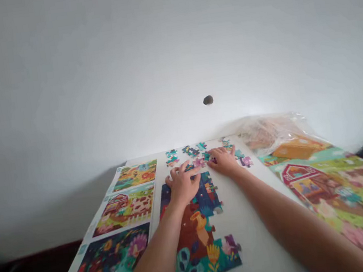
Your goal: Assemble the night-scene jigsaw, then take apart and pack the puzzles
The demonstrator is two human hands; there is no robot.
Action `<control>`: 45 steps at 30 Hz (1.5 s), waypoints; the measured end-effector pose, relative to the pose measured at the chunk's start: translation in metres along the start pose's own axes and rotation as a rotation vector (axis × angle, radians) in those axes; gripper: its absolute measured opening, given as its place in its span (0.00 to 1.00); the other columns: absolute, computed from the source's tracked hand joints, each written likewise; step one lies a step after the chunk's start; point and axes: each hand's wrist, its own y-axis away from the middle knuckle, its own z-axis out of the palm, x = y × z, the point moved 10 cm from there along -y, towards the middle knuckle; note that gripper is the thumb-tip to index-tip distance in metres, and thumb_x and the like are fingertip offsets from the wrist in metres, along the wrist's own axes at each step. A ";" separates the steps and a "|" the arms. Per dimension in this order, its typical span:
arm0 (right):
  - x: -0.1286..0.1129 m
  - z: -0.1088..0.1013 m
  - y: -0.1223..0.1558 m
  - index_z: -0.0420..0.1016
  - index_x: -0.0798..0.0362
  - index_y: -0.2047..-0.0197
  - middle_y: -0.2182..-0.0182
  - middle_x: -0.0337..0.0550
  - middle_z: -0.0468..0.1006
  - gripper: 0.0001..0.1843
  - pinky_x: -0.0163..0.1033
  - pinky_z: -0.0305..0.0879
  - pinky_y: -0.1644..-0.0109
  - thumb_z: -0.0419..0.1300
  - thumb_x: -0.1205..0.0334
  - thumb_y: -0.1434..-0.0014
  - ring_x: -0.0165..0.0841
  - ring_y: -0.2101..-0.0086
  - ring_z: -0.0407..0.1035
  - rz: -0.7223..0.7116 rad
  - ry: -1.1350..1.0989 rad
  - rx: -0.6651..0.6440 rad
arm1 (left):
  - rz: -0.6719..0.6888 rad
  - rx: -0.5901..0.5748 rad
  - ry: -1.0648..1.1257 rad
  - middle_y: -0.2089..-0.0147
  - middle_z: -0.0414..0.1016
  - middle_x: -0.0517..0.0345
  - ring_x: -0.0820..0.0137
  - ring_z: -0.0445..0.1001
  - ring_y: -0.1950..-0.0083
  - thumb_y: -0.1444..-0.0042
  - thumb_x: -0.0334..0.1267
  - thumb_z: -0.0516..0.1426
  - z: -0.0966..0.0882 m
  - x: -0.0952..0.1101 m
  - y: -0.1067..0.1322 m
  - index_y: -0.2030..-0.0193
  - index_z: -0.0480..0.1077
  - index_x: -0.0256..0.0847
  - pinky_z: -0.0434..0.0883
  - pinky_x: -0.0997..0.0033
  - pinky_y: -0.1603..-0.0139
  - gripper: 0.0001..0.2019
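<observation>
A partly joined jigsaw puzzle (194, 228) lies on the white tabletop, showing a dark night scene with an orange-brown animal and a yellow flower. Its right edge is uneven, with knobs sticking out. My left hand (184, 183) rests over the puzzle's far end, fingers spread and bent. Just right of it, my right hand (224, 160) reaches down among loose puzzle pieces (199, 163), its fingers apart and touching some of them. Teal, purple and dark pieces (190, 151) lie scattered beyond both hands. Whatever lies directly under my right palm is hidden.
Along the left edge runs a sheet with several printed pictures (124, 209). At right sits a finished-looking farm puzzle (348, 198), with a clear plastic bag (268, 130) of orange contents behind it. A white wall (158, 67) with a hole (208, 100) rises beyond the table.
</observation>
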 end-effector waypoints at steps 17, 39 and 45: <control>0.001 -0.023 -0.003 0.68 0.47 0.44 0.59 0.45 0.78 0.22 0.62 0.29 0.35 0.58 0.58 0.42 0.43 0.50 0.64 0.044 -0.017 0.202 | 0.008 0.028 0.096 0.37 0.68 0.56 0.43 0.60 0.41 0.42 0.46 0.54 -0.002 -0.001 -0.001 0.51 0.77 0.57 0.53 0.31 0.43 0.14; -0.058 -0.061 0.020 0.68 0.47 0.45 0.55 0.45 0.77 0.24 0.59 0.36 0.35 0.62 0.54 0.44 0.43 0.50 0.64 -0.242 -0.077 0.193 | 0.027 0.315 0.792 0.54 0.78 0.50 0.61 0.73 0.50 0.38 0.46 0.52 -0.024 -0.018 -0.007 0.41 0.69 0.44 0.67 0.58 0.44 0.20; -0.081 -0.082 0.051 0.68 0.47 0.45 0.54 0.45 0.76 0.21 0.58 0.35 0.34 0.61 0.58 0.43 0.42 0.51 0.65 -0.356 -0.083 0.103 | -0.017 0.043 1.184 0.66 0.77 0.56 0.71 0.72 0.68 0.44 0.48 0.59 -0.002 -0.004 -0.011 0.46 0.72 0.38 0.69 0.72 0.66 0.22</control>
